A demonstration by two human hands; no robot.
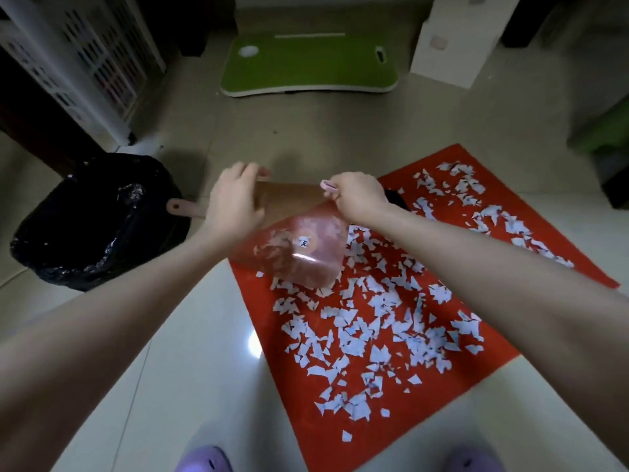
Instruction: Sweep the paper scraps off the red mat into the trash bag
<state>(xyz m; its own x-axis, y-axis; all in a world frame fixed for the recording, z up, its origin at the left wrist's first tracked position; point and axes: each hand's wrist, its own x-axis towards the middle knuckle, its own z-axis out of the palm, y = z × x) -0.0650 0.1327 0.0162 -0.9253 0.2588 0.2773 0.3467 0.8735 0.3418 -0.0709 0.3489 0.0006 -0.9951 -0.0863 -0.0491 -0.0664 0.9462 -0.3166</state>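
The red mat point(449, 396) lies on the tile floor, strewn with several white paper scraps point(374, 335). My left hand point(235, 206) grips the neck of a translucent pink dustpan point(306, 253), tilted over the mat's far left corner with scraps showing through it. Its handle point(180, 206) points left over the black trash bag point(51, 260), which stands open to the left of the mat. My right hand point(357, 199) holds a small pink brush handle point(327, 186) at the pan's far edge. Something dark point(396, 199) behind this hand may be the bristles.
A green lap desk point(306, 66) lies on the floor straight ahead. A white lattice cabinet point(85, 63) stands at the far left and a white box point(449, 46) at the far right. My purple slippers point(204, 461) are at the bottom edge.
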